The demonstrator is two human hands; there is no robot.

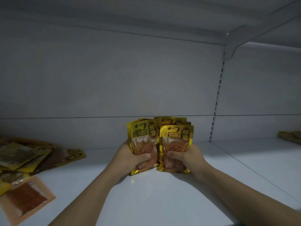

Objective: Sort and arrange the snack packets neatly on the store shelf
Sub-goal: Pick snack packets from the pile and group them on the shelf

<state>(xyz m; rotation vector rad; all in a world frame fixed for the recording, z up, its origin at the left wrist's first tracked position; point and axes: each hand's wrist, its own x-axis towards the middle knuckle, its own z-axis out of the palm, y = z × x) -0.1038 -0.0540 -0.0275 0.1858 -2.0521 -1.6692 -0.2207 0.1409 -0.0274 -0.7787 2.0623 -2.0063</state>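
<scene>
Head camera, looking forward and down into a white store shelf [146, 201] with a pale back panel.

Two bare forearms reach in to mid-shelf. The left hand [136, 158] curls its fingers and thumb round a left bundle [143, 136] of gold snack packets. The right hand [187, 156] grips a right bundle [176, 137] the same way, thumb across the front. Both bundles stand upright, side by side and touching, with their bottom edges on the shelf and their printed fronts facing the camera.

The step in hand appears to be squaring the two bundles and setting them down as a neat pair. To do it well, I would tap the bottom edges level on the shelf, keep the fronts facing out, and loosen both hands together so that neither bundle fans or tips.

Counts: two hands and two held bundles. Each bundle shows several staggered top edges, but the exact number of packets is hidden. At the left lies one loose pile [32, 157] of gold packets, overlapping and too jumbled to count. One orange packet [27, 196] lies flat in front of that pile. One dim yellowish item [290, 136] sits in the next bay, far right.
</scene>
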